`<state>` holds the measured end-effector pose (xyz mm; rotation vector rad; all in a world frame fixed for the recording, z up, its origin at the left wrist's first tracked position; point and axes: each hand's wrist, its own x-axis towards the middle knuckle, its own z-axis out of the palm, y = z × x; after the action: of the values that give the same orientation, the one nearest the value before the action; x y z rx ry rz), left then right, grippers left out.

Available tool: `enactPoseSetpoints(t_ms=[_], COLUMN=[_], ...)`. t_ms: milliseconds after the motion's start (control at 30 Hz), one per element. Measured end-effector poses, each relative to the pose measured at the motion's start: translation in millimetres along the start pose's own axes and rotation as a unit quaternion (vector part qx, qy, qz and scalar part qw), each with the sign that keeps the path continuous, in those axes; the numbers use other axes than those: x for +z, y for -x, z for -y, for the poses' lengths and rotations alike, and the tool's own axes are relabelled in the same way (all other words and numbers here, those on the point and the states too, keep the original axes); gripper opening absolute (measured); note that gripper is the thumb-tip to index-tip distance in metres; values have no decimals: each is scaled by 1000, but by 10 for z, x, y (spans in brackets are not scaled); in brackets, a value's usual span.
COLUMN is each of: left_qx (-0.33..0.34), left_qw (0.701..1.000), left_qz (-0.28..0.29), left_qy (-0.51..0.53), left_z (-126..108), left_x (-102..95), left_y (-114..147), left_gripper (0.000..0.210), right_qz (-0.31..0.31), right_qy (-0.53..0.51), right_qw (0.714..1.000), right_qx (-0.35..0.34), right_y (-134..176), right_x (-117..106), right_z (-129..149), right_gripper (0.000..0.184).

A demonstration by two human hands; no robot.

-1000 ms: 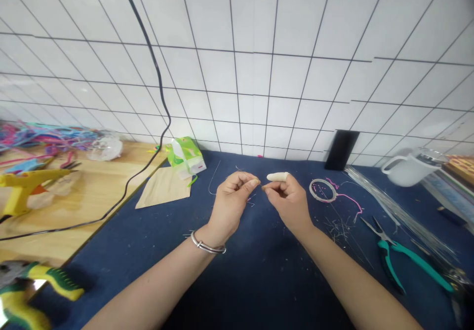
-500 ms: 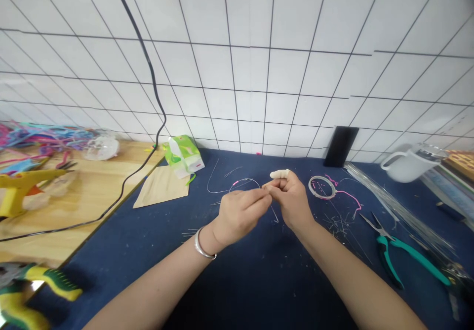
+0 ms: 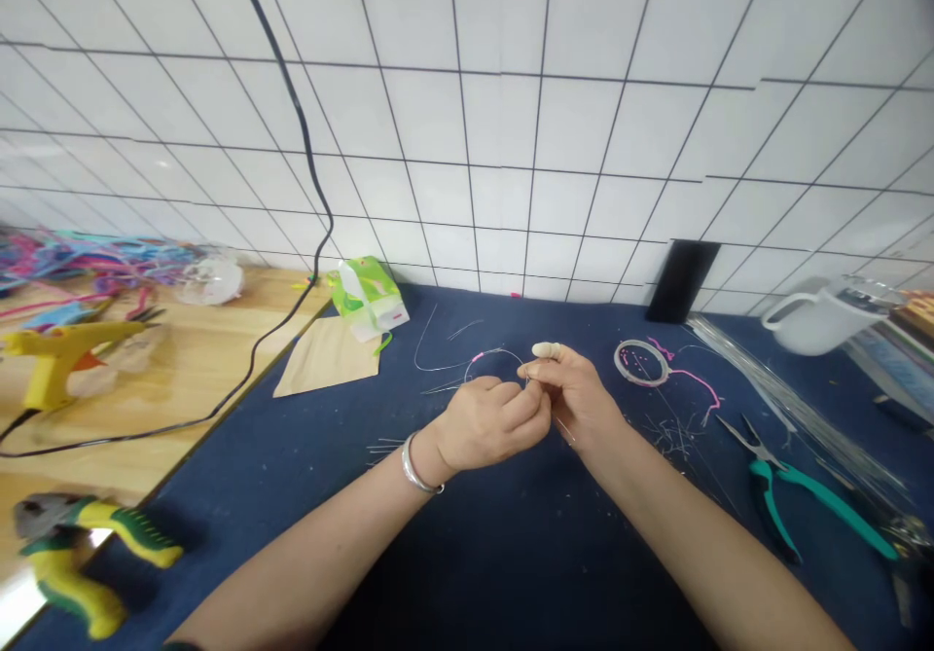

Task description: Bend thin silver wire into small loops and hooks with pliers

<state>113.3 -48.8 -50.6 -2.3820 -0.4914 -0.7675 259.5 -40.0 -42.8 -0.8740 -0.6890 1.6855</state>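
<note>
Both hands are mid-scene over a dark blue cloth (image 3: 511,563). R hand (image 3: 576,393) has thumb + fingertips pinched on a thin silver wire loop (image 3: 499,350) w/ one small pink piece (image 3: 478,356) on it; one of its fingers wears an off-white cover (image 3: 547,350). L hand (image 3: 496,422) is curled up right against the R fingertips, knuckles up, so tbh can't tell exactly what its fingertips have got. Loop sits just beyond the L knuckles, pink bit on its far left side.

Other stuff rn: round pale-rimmed dish (image 3: 665,369) w/ pink bits to the right of the R hand, pink fuzzy cord (image 3: 697,379) next to it. Teal-handled long-nose pliers (image 3: 832,510) near right, silver wire bundle (image 3: 788,406) beyond them. Far left = green-and-white plastic pack (image 3: 374,291) on a tan paper sheet (image 3: 328,364). Yellow-and-green-handled cutters (image 3: 135,534) near left.
</note>
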Motion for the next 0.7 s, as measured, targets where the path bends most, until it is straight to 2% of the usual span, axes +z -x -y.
enactPoseSetpoints(t_ms=[67,133,233,300,400,533,700], left_qx=[3,-9,-98,-161,-196,-229,-256], left_qw=[999,995,971,942,901,868,856], left_qz=[37,98,219,294,387,437,435], left_qy=[-8,-15,-20,-29,0,61,111], left_z=[64,167,360,475,577,625,660], left_x=[-92,-228,-396,-409,-281,-99,-176], left_y=[-49,-101,-85,35,329,625,686], left_gripper=[17,18,14,13,13,8,8], right_qz=[24,39,18,0,-1,25,29], right_qy=[0,12,53,77,91,110,117], right_qw=[1000,999,998,997,996,993,992], right_qx=[17,17,3,4,15,29,27], right_y=[-22,-66,-160,-221,-276,-284,-276], right_x=[-17,-56,-154,-223,-285,-288,-257], right_z=[-6,-15,-57,-104,-176,-225,-216], right_gripper=[29,26,23,23,23,24,23])
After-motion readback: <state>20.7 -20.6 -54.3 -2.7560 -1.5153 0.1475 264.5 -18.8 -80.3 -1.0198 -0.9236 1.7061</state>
